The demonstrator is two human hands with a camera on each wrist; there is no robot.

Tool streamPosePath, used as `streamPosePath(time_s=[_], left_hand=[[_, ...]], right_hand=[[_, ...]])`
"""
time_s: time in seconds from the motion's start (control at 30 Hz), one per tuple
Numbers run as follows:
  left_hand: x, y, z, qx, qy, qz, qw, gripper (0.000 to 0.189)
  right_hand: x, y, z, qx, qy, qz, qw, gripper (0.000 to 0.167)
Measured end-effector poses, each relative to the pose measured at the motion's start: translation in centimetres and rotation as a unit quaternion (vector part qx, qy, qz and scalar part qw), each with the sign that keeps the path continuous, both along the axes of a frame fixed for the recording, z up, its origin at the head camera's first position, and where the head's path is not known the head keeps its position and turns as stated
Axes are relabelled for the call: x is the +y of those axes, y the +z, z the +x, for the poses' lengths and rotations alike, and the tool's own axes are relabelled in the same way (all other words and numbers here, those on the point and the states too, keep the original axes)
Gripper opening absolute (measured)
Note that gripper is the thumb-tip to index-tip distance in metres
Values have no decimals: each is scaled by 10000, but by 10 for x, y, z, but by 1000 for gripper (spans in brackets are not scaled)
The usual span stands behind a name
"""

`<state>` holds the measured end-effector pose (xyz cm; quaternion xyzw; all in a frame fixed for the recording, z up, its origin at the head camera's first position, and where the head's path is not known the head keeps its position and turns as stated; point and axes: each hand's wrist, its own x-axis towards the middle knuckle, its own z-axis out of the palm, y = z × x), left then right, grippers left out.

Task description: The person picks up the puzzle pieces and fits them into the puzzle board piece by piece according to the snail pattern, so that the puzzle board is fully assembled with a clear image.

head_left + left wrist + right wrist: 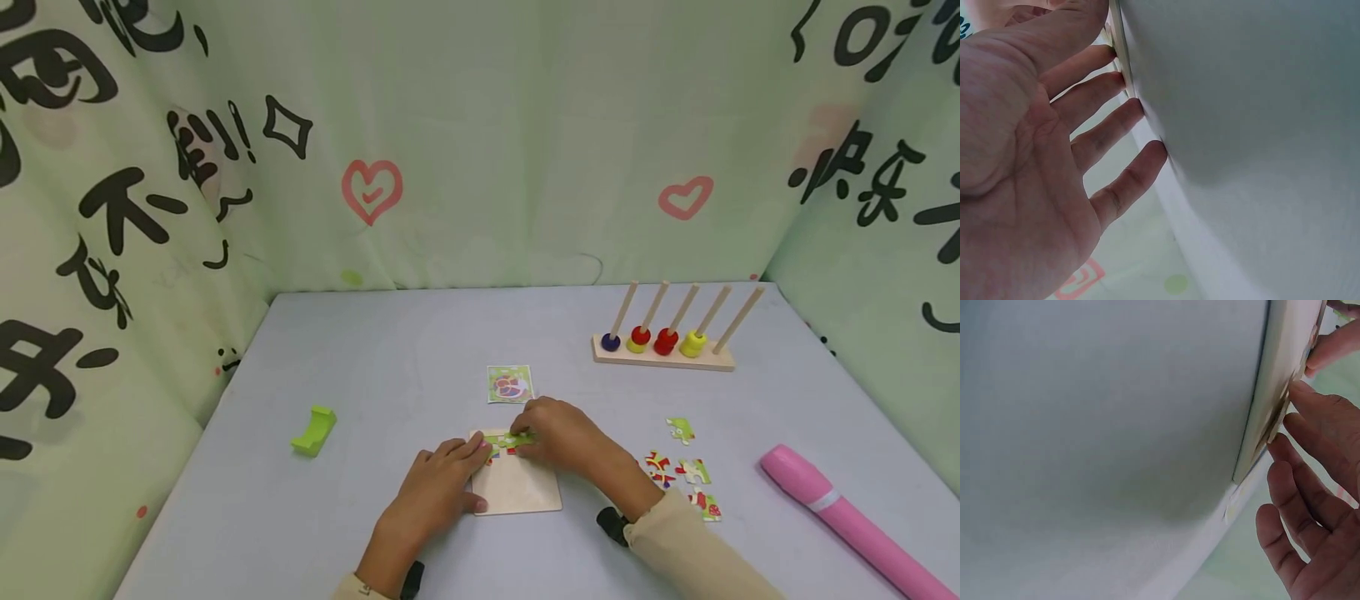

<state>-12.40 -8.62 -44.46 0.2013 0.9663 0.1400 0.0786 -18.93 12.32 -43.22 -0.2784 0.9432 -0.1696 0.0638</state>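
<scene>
A square wooden puzzle board (519, 490) lies on the table in front of me, with several coloured jigsaw pieces (493, 440) along its far edge. My left hand (435, 490) rests on the board's left side, its fingers fairly straight in the left wrist view and its thumb by the near left corner. At the far right corner, my right hand (567, 439) pinches a green-edged jigsaw piece (522, 437) between thumb and fingers. From the right wrist, that thin piece looks slightly tilted over the board; its far side is hidden by fingers.
A picture card (510, 384) lies just beyond the board. Loose jigsaw pieces (692, 472) are scattered to the right, near a pink baton-like object (847, 517). A peg stacker with coloured beads (663, 354) stands at the back right; a green curved block (314, 431) lies left.
</scene>
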Motion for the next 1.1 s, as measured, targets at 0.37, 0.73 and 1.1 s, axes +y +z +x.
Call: streamPosePath(time_s=[0.37,0.73,1.1], left_hand=[[0,0,0,18,3,17,10000,73],[1,1,0,-1,-3,89,10000,74],[2,3,1,-67,-10,16,10000,73]], right_hand=[[-1,-1,6,234,156,-117,9995,23],[-9,0,8,98,74,-136,9998,23],[-10,-1,8,138,161,-76,9997,21]])
